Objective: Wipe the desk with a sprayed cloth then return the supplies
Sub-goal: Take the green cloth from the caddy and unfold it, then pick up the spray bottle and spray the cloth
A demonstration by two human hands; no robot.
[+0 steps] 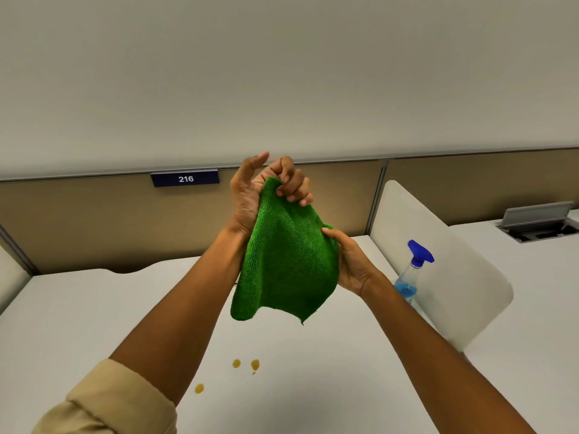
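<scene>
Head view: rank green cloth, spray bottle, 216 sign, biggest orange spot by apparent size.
1. green cloth, though it is held nearer the camera
2. spray bottle, partly hidden by the right arm
3. 216 sign
4. biggest orange spot

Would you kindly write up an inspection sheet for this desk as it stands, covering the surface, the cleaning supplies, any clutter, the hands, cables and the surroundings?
Surface: white desk, with three amber spots near the front, not yet wiped.
Job's things: green cloth held up above the desk, hanging loose; spray bottle with blue trigger and blue liquid standing upright at the right, beside the white divider.
Clutter: nothing seen.
Grippers: left hand pinches the cloth's top edge; right hand grips its right side.
Cables: nothing seen; an open cable hatch sits in the neighbouring desk.
Surroundings: tan partition with a blue sign reading 216; plain wall above.
</scene>
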